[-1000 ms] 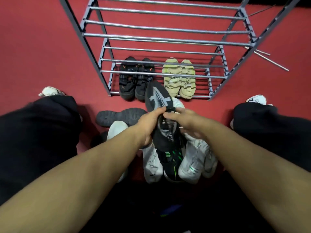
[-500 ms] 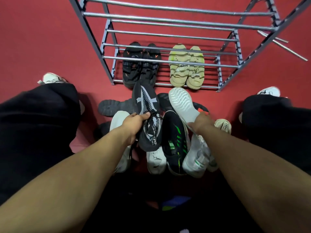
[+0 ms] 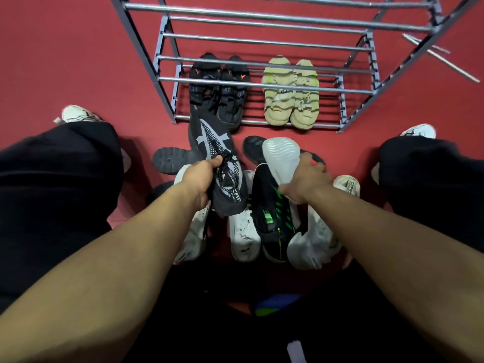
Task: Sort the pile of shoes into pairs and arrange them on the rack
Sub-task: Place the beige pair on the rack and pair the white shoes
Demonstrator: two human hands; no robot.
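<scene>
My left hand grips a black knit sneaker with white markings by its laces, toe pointing at the rack. My right hand is closed on a white-soled shoe, turned sole up above the pile. Under my hands lie a black sneaker with green stripes, several white sneakers and a dark shoe on its side. The grey metal rack stands ahead. On its bottom shelf sit a black pair and a beige sandal pair.
The floor is red carpet. My knees in black trousers flank the pile, with white shoes on my feet. Loose metal rods lie on the floor right of the rack. A beige sandal lies by my right wrist.
Both hands first held the black knit sneaker together. My right hand let go, moved right and took up the white-soled shoe. The left hand kept the black sneaker, shifting it left.
</scene>
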